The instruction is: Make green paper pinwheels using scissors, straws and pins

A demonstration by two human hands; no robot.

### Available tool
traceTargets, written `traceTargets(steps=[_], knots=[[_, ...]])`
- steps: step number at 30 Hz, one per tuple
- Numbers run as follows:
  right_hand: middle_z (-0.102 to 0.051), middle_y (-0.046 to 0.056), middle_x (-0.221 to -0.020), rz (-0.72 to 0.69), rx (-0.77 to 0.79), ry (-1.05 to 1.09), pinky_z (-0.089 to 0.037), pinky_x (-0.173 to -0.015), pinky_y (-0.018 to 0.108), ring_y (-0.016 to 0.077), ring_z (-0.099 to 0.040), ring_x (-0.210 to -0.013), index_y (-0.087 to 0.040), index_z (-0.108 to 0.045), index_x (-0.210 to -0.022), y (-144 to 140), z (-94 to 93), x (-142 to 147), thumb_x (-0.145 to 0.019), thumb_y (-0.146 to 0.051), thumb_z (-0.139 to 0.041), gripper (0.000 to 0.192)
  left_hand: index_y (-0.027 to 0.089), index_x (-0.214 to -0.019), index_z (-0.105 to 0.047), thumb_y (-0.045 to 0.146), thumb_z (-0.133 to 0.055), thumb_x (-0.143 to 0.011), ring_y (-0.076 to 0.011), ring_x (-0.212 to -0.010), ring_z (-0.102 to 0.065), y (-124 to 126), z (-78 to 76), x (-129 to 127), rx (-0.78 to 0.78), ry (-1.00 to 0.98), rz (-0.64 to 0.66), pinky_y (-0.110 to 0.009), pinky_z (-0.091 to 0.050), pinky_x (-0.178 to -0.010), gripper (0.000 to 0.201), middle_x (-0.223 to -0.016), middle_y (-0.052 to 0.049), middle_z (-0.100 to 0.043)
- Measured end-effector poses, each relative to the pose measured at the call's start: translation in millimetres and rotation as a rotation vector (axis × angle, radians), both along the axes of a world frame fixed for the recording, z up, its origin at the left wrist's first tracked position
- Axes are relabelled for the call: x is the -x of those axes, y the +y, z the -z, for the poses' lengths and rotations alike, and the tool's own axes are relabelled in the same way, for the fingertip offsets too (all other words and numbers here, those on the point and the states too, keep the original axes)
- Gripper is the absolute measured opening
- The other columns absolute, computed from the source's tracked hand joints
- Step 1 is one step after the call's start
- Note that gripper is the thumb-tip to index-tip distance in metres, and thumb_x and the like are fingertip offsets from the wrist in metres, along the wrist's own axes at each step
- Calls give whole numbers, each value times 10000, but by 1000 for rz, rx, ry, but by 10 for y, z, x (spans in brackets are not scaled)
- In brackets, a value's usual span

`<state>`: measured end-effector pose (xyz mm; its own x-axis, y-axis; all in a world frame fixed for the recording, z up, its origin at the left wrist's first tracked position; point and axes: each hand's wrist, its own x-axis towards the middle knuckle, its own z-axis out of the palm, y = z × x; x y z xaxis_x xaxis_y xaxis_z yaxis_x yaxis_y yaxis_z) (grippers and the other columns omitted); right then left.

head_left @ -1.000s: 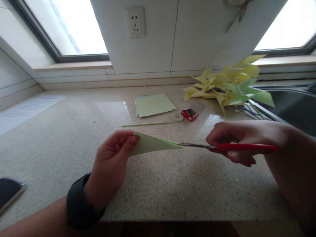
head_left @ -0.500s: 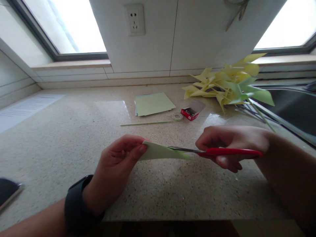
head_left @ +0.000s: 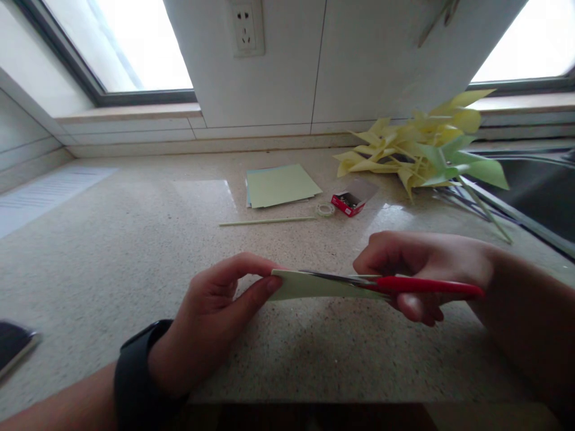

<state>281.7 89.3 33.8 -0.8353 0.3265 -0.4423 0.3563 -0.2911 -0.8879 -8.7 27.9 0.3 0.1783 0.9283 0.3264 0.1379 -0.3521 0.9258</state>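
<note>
Pinched between the thumb and fingers of my left hand [head_left: 229,305] is a pale green sheet of paper [head_left: 309,287], seen almost edge-on above the counter. My right hand [head_left: 426,263] grips red-handled scissors [head_left: 431,287], whose blades point left and lie along the sheet's upper part. The blades reach close to my left fingertips. Beyond my hands lie a thin pale green stick [head_left: 267,221], a small roll of tape [head_left: 325,209] and an opened red box [head_left: 348,204] of small dark pieces.
A stack of coloured paper [head_left: 283,187] lies near the wall. Yellow and green paper pinwheels [head_left: 413,149] are heaped beside the sink [head_left: 539,185] at right. Printed sheets [head_left: 49,191] lie at far left, and a dark phone-like object [head_left: 15,350] sits at the left edge.
The scissors have gone further along the sheet, toward my left hand. The sheet and my left hand have shifted slightly to the right. The view has tilted down a little.
</note>
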Motion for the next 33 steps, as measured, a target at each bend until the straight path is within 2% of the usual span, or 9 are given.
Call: traceTargets(steps=[18, 27, 33], knots=[[-596, -53, -491, -2, -34, -65, -413, -343, 118, 54, -508, -349, -165, -580, -659, 20, 22, -29, -756, -432, -831, 379, 293, -885, -777, 176, -727, -868, -122, -755, -699, 12, 13, 0, 18, -12, -7, -191, -552, -695, 129, -811, 34, -772], [-617, -43, -498, 9, -47, -77, -410, -339, 120, 58, -522, -354, -160, -601, -679, 30, 22, -46, -760, -413, -830, 351, 310, -887, -775, 177, -725, -875, -101, -759, -695, 10, 6, 8, 34, -16, 2, -164, -544, -706, 143, -810, 53, -767], [-606, -50, -495, -12, -66, -77, -405, -336, 123, 56, -505, -349, -163, -605, -696, 30, 23, -49, -796, -419, -800, 337, 283, -879, -776, 183, -730, -865, -127, -753, -695, 13, 17, -3, 39, -19, -13, -198, -550, -691, 112, -809, 26, -767]])
